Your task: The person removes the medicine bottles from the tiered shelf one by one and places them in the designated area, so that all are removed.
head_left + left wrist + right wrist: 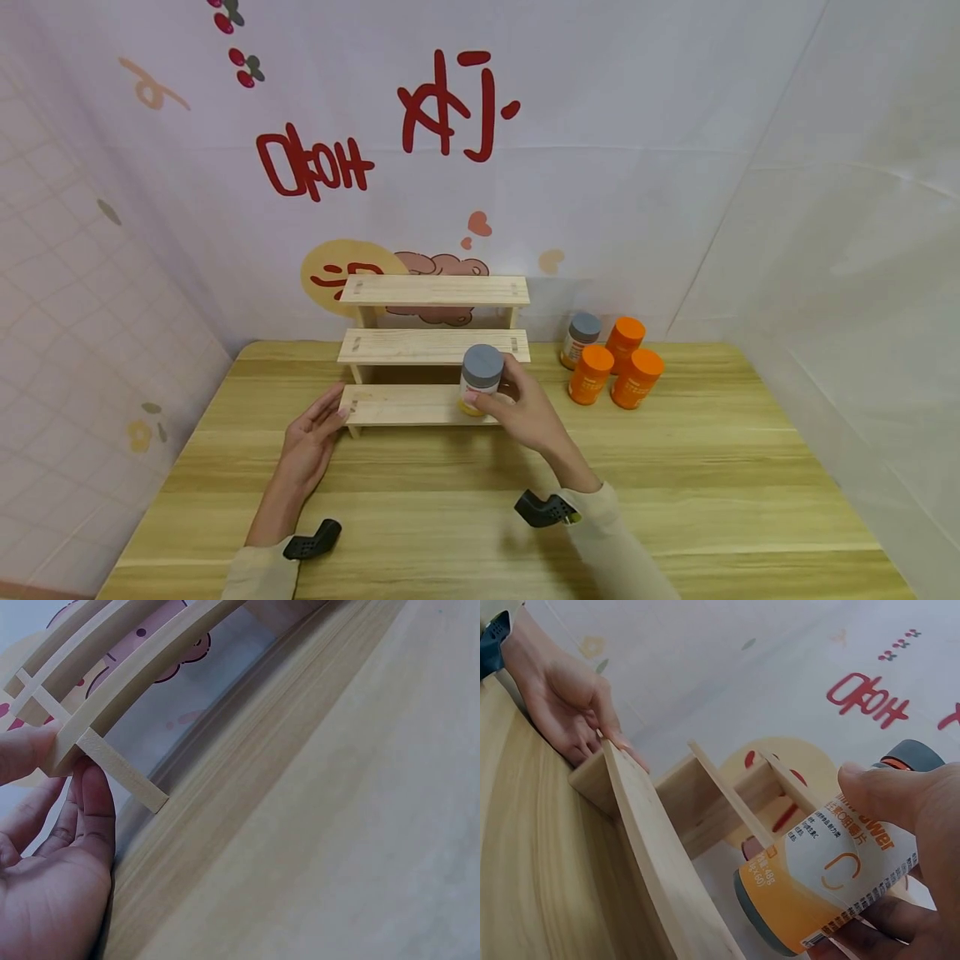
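A three-step wooden shelf (420, 403) stands on the table. At the left end of its lowest step, my left hand (309, 433) pinches the board, thumb on top and fingers beneath, as the left wrist view shows. My right hand (531, 410) grips a grey-lidded supplement bottle (482, 368) by its side, over the right part of the lowest step. Thumb and fingers wrap its white and orange label (832, 870) in the right wrist view, where the bottle overlaps the shelf and appears tilted.
Right of the shelf stand another grey-lidded bottle (581, 340) and several orange bottles (591, 375), grouped close together. A printed white cloth (637, 208) hangs behind the wood-grain table (450, 500) and along its sides.
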A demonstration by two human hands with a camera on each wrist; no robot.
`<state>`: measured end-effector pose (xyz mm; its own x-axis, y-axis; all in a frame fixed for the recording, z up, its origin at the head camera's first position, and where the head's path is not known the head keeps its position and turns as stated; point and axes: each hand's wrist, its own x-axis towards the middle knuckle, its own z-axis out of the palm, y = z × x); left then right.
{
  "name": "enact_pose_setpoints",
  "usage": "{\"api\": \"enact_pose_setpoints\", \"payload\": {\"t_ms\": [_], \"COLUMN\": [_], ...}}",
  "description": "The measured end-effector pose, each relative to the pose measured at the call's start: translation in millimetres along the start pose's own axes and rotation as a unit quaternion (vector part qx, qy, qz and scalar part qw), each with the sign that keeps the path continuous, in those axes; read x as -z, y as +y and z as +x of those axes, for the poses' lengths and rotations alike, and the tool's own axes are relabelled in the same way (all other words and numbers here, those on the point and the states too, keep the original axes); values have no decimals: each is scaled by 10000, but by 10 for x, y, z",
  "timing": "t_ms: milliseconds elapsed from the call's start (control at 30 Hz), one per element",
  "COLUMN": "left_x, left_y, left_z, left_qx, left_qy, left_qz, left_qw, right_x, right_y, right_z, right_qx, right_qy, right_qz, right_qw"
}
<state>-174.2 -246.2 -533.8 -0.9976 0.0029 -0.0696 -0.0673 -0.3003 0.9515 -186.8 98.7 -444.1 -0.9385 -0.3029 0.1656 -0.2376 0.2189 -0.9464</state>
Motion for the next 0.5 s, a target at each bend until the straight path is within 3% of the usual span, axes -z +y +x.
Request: {"api": "enact_pose_setpoints", "payload": {"t_ms": [333, 500], "left_x": [-19, -13], "left_y": [-14, -11], "left_z": [9, 9], "left_qx": [-15, -64], "left_qy": [13, -6], "left_qz": [2, -54], "left_qw": [10000, 10000], "right_x": [283, 425], "right_y": [46, 86], "right_z": [-61, -90], "right_qx": [-139, 111], "right_qy": [246, 375], "right_qz": [-62, -104], "right_qw": [9996, 9992]}}
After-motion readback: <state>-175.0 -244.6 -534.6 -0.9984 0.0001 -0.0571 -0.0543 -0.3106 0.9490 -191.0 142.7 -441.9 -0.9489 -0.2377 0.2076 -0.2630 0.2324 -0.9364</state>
